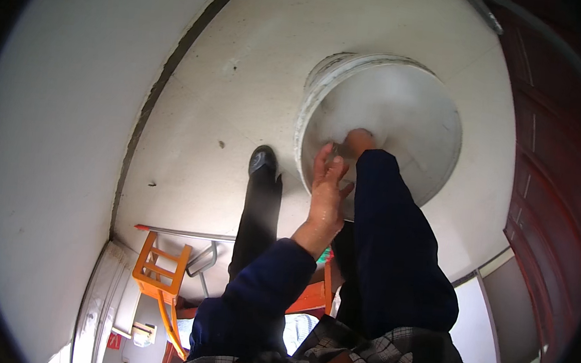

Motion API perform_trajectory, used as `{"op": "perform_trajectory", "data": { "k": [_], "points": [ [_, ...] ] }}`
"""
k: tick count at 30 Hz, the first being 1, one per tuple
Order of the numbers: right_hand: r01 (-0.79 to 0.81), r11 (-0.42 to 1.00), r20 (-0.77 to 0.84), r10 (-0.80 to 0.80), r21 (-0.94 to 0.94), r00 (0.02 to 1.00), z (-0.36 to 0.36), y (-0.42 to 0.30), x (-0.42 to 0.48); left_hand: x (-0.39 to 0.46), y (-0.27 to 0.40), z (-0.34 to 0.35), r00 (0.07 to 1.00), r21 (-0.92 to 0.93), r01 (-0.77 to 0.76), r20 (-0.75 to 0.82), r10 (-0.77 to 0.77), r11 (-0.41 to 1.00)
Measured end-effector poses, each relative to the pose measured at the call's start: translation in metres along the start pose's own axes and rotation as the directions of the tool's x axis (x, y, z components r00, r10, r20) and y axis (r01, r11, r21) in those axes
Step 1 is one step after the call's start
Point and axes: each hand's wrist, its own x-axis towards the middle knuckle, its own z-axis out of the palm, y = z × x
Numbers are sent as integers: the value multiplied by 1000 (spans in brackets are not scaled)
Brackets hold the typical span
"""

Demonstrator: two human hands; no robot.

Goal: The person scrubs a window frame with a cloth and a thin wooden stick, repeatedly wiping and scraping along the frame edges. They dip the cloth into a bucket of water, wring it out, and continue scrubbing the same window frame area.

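Observation:
A large round white bucket (442, 137) stands on the pale floor before me, with whitish, cloudy contents that look like liquid. My right hand (360, 142) reaches down inside it; its fingers are hidden, so any hold cannot be told. Just left of it, over the near left rim, is my left hand (328, 184), wet, with fingers apart and bent. A small dark blurred patch lies between the two hands; I cannot tell what it is. Both arms wear dark blue sleeves.
My shoe (263, 160) is on the floor left of the bucket. An orange wooden chair (163, 269) stands behind me at lower left, near a long thin pole (194, 234). A white wall (60, 112) rises on the left, and a dark red panelled door (543, 150) on the right.

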Motion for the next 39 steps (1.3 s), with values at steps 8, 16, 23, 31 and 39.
{"op": "perform_trajectory", "data": {
  "k": [8, 16, 23, 31, 39],
  "points": [
    [634, 628, -616, -295, 451, 731, -57, -25, -149, 16, -2, -21, 999, -153, -16, -49, 9, 988],
    [835, 498, -874, -269, 233, 405, -65, -56, -247, 38, -21, -24, 870, -205, -51, 471, 144, 977],
    [708, 568, -856, -13, 419, 516, -62, -58, -171, 46, -51, -46, 977, -382, 17, 203, 67, 924],
    [-237, 967, -487, 253, 95, 836, -42, 35, -85, 3, 2, 2, 965, 66, -184, -178, 193, 981],
    [23, 997, -545, 22, 77, 838, -72, -32, -101, 8, -6, -19, 974, 7, -134, -182, 133, 991]
  ]
}}
